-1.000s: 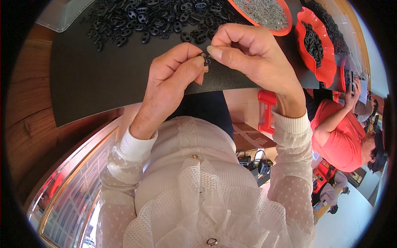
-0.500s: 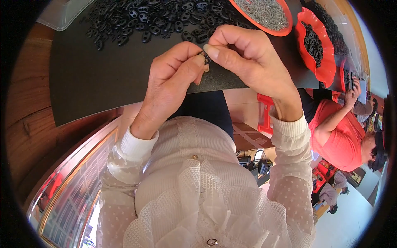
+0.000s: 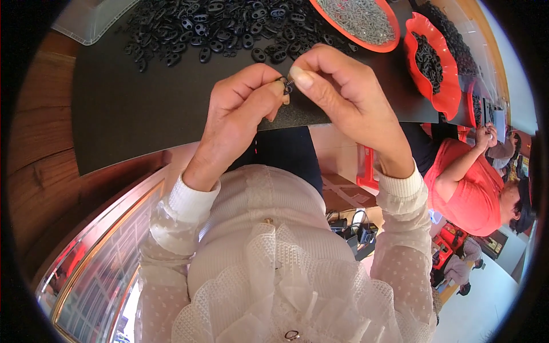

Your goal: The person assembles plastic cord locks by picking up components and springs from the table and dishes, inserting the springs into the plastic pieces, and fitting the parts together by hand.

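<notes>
My left hand (image 3: 237,111) is closed, its thumb and forefinger pinching a small black piece with round openings (image 3: 287,88). From the right, my right hand (image 3: 351,94) comes in with thumb and forefinger pressed together at the top of that piece. Between the fingertips a short, thin part shows, ribbed like a small spring; most of it is hidden. Both hands are above the front of the black work mat (image 3: 143,108). Just beyond them lies a heap of black oval pieces with two holes, like cord locks (image 3: 216,47).
An orange-red bowl (image 3: 396,35) of small silver parts stands at the far right. Beside it is a wavy red dish (image 3: 449,77) holding black parts. A clear plastic bin (image 3: 91,28) sits far left. A co-worker in a coral shirt (image 3: 466,183) works at the right.
My right fingertips have moved slightly down and right, showing more of the thin part. The left hand keeps its pinch. The whole view has shifted a little.
</notes>
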The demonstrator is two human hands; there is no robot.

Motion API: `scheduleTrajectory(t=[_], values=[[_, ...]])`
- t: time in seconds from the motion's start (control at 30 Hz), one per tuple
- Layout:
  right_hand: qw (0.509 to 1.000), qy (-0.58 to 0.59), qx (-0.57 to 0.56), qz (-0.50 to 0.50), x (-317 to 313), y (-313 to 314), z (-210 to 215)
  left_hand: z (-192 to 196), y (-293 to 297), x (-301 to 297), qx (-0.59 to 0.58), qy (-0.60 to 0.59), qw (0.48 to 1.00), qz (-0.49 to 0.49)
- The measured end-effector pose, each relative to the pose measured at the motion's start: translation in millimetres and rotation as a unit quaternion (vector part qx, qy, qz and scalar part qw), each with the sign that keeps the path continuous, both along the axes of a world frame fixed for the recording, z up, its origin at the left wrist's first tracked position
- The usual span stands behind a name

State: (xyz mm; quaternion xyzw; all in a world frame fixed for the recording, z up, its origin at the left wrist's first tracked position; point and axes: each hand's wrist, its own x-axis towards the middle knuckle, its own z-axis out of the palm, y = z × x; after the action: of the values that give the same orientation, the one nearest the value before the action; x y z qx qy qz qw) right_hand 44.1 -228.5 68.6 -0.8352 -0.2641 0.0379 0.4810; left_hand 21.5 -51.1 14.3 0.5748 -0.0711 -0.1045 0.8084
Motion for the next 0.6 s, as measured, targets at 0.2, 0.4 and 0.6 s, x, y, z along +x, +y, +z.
scheduleTrajectory(t=[0.2, 0.4, 0.6], values=[[0.993, -0.115, -0.023, 0.034, 3, -3, -9, 2, 1, 0, -0.006, -0.001, 1.000, -0.018], [0.982, -0.180, -0.039, 0.049, -2, 2, -15, 2, 3, -3, -0.009, 0.006, 1.000, -0.026], [0.983, -0.170, -0.072, 0.013, -11, 6, -18, -2, 5, -3, 0.052, -0.033, 0.997, -0.045]])
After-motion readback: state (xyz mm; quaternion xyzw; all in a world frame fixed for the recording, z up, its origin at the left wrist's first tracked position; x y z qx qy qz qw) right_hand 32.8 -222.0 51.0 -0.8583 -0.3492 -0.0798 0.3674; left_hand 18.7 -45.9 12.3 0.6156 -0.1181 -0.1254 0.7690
